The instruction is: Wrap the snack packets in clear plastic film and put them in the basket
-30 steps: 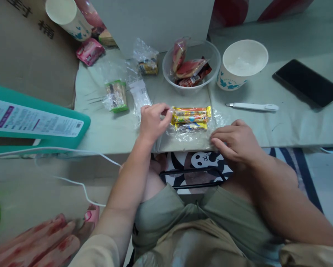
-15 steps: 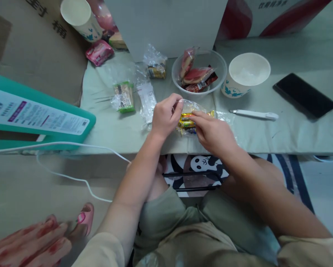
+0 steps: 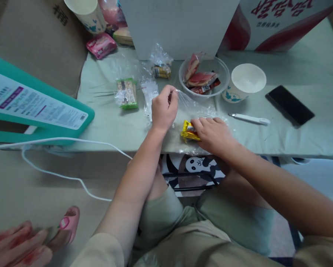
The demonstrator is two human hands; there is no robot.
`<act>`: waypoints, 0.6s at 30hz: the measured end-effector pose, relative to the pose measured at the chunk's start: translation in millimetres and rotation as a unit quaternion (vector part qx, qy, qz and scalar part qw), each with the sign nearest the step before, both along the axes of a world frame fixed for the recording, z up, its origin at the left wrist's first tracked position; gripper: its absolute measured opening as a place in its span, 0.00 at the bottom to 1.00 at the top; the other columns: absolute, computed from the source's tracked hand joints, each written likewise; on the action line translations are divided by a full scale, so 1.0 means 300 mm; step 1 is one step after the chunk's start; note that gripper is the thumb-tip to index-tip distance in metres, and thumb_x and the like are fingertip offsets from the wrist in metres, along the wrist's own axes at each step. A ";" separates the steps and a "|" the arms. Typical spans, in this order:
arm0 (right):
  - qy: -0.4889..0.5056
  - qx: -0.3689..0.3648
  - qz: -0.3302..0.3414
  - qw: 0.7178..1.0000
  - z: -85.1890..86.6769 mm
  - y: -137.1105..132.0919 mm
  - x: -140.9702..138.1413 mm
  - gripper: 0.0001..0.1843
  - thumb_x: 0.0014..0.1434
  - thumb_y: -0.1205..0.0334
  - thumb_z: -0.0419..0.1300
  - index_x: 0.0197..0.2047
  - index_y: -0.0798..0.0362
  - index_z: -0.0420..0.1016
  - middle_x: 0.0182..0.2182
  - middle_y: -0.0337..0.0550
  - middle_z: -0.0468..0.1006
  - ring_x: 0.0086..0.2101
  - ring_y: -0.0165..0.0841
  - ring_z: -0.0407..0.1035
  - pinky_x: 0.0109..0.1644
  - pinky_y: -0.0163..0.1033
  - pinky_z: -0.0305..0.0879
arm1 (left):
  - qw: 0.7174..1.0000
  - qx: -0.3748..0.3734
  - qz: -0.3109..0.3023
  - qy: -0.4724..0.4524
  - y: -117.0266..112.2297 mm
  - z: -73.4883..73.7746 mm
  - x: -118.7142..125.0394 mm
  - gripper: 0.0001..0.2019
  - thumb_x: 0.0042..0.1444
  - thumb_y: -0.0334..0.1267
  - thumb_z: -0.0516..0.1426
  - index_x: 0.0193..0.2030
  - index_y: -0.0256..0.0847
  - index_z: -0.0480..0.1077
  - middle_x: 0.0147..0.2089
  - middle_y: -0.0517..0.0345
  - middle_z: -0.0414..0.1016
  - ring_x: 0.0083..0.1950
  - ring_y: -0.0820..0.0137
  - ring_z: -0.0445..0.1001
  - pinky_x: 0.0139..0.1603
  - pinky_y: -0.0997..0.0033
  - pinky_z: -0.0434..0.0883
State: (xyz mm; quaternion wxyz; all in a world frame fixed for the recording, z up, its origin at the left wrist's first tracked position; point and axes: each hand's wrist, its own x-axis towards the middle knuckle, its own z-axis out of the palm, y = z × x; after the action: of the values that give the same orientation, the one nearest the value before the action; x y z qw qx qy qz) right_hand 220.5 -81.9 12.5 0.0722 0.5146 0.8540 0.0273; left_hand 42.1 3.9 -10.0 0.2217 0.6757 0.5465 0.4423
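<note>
In the head view my left hand (image 3: 164, 108) is closed, pinching the edge of a clear plastic bag (image 3: 189, 102) pulled taut above the table. My right hand (image 3: 215, 134) is wrapped over small yellow-wrapped snacks (image 3: 189, 130); their left ends stick out past my fingers, and the rest is hidden under the hand. The bag's film lies around and behind the right hand. Just beyond my hands stands a clear plastic bowl (image 3: 227, 74) with several wrapped snacks. A white box cutter (image 3: 249, 118) lies to the right of my right hand.
A paper cup (image 3: 235, 92) and a black phone (image 3: 290, 105) are at right. Left are a green-edged snack pack (image 3: 126, 94), a bagged snack (image 3: 162, 70), a pink packet (image 3: 102, 45) and a teal container (image 3: 83, 111). A white cable (image 3: 72, 140) crosses the table edge. Another person's hand (image 3: 19, 244) shows lower left.
The yellow-wrapped snacks have moved nearer the table's front edge, under my right hand, which now covers them. My left hand has drawn the bag up and stretched it.
</note>
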 end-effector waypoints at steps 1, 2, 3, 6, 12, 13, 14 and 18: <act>-0.006 -0.001 0.002 1.000 -0.003 -0.005 0.001 0.14 0.64 0.71 0.53 0.51 0.55 0.72 0.43 0.51 0.78 0.39 0.42 0.69 0.40 0.45 0.53 | 1.000 -0.003 0.007 -0.007 0.008 -0.004 -0.003 0.17 0.72 0.52 0.50 0.40 0.45 0.72 0.30 0.59 0.70 0.34 0.69 0.72 0.39 0.67 0.67; -0.011 -0.003 0.003 1.000 -0.007 -0.009 0.003 0.13 0.64 0.71 0.53 0.50 0.54 0.73 0.46 0.51 0.78 0.39 0.41 0.69 0.40 0.45 0.52 | 1.000 -0.005 0.012 -0.012 0.016 -0.008 -0.006 0.17 0.72 0.52 0.50 0.39 0.45 0.72 0.30 0.59 0.70 0.35 0.69 0.72 0.39 0.67 0.67; -0.012 -0.005 0.002 1.000 -0.010 -0.013 0.007 0.13 0.63 0.71 0.54 0.48 0.53 0.74 0.47 0.52 0.77 0.40 0.41 0.68 0.39 0.44 0.52 | 1.000 -0.006 0.016 -0.014 0.023 -0.011 -0.008 0.17 0.72 0.52 0.50 0.39 0.45 0.72 0.30 0.60 0.71 0.34 0.69 0.72 0.39 0.67 0.67; -0.004 -0.006 -0.002 1.000 -0.015 -0.019 0.021 0.10 0.63 0.71 0.56 0.44 0.52 0.75 0.48 0.54 0.76 0.42 0.42 0.68 0.39 0.43 0.52 | 1.000 -0.001 0.027 -0.010 0.034 -0.016 -0.007 0.15 0.71 0.50 0.51 0.37 0.45 0.70 0.29 0.60 0.71 0.33 0.70 0.70 0.37 0.68 0.66; 0.002 -0.059 0.035 0.998 -0.006 -0.007 0.042 0.09 0.65 0.71 0.55 0.44 0.52 0.73 0.42 0.46 0.81 0.42 0.40 0.72 0.42 0.44 0.54 | 0.999 0.002 0.044 -0.001 0.045 -0.020 -0.003 0.12 0.70 0.44 0.52 0.35 0.44 0.68 0.29 0.60 0.72 0.32 0.70 0.70 0.36 0.68 0.63; 0.006 -0.058 0.035 0.998 -0.007 -0.011 0.051 0.09 0.65 0.71 0.55 0.43 0.51 0.73 0.42 0.45 0.81 0.42 0.40 0.72 0.43 0.44 0.54 | 0.999 0.005 0.050 0.001 0.049 -0.022 -0.004 0.12 0.70 0.43 0.52 0.35 0.44 0.68 0.29 0.60 0.72 0.31 0.70 0.70 0.36 0.68 0.63; 0.016 -0.055 0.033 0.998 -0.010 -0.019 0.064 0.08 0.64 0.71 0.55 0.43 0.51 0.73 0.42 0.45 0.82 0.42 0.40 0.73 0.43 0.43 0.54 | 0.998 0.007 0.056 0.004 0.053 -0.023 -0.006 0.12 0.69 0.42 0.52 0.34 0.44 0.68 0.29 0.60 0.72 0.31 0.70 0.69 0.36 0.67 0.62; 0.116 -0.019 0.000 0.993 -0.017 -0.076 0.148 0.09 0.60 0.67 0.58 0.44 0.49 0.72 0.41 0.44 0.84 0.42 0.41 0.76 0.44 0.43 0.61 | 0.997 -0.002 0.068 0.027 0.068 -0.024 -0.006 0.11 0.67 0.41 0.54 0.33 0.45 0.68 0.27 0.60 0.70 0.29 0.69 0.67 0.34 0.66 0.59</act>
State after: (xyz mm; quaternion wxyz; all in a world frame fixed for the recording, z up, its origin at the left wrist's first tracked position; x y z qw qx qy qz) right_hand 265.0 -104.6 7.3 -0.0174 0.5131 0.8568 -0.0483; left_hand 40.4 24.4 -17.2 0.1775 0.6480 0.5982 0.4368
